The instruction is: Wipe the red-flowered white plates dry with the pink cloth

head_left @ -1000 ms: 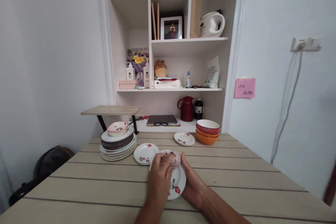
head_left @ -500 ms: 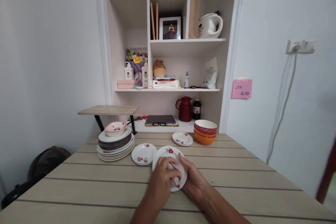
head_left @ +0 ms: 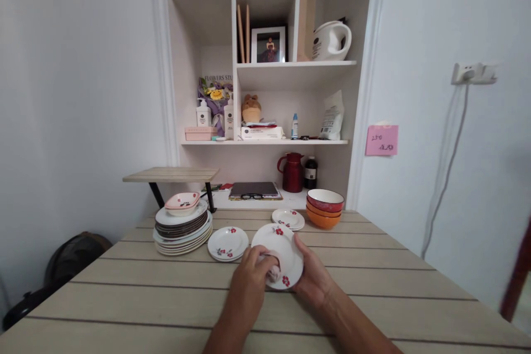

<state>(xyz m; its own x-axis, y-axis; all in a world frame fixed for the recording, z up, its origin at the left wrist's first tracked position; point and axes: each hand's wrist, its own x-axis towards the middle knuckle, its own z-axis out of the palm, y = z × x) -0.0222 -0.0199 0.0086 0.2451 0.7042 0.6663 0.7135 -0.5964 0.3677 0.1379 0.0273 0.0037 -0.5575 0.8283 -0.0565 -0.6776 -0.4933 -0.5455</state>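
A white plate with red flowers is tilted up in front of me above the table. My right hand grips its right edge, thumb along the rim and the other fingers behind it, mostly hidden. In my left hand a bunched pale pink cloth is pressed against the plate's lower left face. Just left of it, small flowered plates lie stacked on the table. Behind it rest more flowered plates, partly covered by the held one.
A tall stack of plates with a square bowl on top stands at the left, by a small raised shelf. Nested orange and red bowls are at the back right. A red jug stands behind, below the shelves.
The held plate has moved up and to the right with my right hand. My left hand and the cloth have shifted from the plate's middle to its lower left part.
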